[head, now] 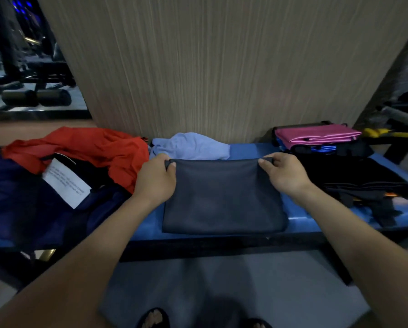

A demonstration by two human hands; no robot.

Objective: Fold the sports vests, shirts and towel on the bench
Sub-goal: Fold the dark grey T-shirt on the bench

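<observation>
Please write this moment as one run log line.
step: folding dark cloth on bench | left hand: grip on far left corner | right hand: grip on far right corner | unfolded: red garment, light blue garment

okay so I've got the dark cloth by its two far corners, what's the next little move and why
Probably carry it right and set it by the folded stack. The dark cloth already lies as a neat rectangle on the bench, with the left hand and right hand each pinching a far corner, while unfolded clothes sit left.
</observation>
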